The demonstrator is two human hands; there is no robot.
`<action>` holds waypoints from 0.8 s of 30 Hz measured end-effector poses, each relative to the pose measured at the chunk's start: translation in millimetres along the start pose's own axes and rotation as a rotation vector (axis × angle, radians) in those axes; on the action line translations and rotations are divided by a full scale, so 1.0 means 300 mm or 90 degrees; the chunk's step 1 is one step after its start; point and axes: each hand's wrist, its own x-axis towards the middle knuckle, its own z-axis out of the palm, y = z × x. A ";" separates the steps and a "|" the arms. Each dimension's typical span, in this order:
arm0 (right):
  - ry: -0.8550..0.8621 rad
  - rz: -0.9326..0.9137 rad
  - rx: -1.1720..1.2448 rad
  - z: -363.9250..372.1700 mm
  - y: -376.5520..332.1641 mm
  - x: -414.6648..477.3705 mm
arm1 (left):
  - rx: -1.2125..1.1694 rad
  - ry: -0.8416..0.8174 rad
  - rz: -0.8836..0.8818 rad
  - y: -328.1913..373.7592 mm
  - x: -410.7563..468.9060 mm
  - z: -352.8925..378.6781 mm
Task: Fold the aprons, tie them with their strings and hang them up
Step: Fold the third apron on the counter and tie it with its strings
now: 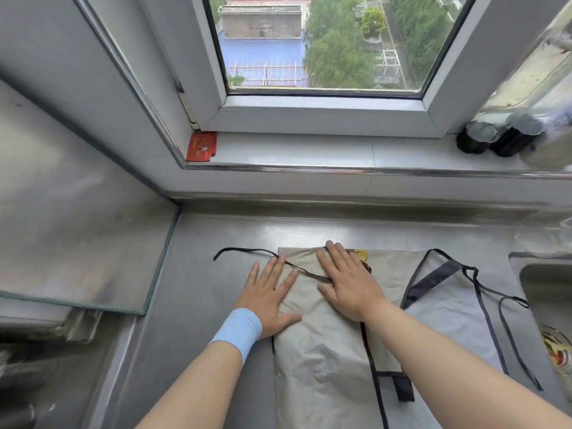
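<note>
A beige apron [322, 360] with dark trim lies folded lengthwise on the steel counter [198, 305]. My left hand [269, 298] lies flat on its left edge, fingers spread. My right hand [346, 280] presses flat on the upper part of the fold. A dark apron string [244, 251] runs from the left of the apron, under my right hand's fingers. Under it, to the right, lies a second, grey apron [448, 311] with dark straps [507, 320] that trail toward the sink.
A sink [548, 298] sits at the right edge. A glass sheet [77, 243] stands at the left over a stove area. On the window sill are a red packet [201, 147] and two dark containers [495, 140].
</note>
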 end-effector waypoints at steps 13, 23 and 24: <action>0.258 0.086 0.016 -0.186 0.056 0.088 | -0.173 0.151 -0.180 0.046 0.227 -0.235; 0.250 0.253 0.278 -0.220 -0.022 0.102 | -0.211 0.259 -0.065 0.078 0.140 -0.177; 0.267 0.189 0.227 -0.186 -0.056 0.066 | -0.173 0.213 -0.047 0.082 0.125 -0.148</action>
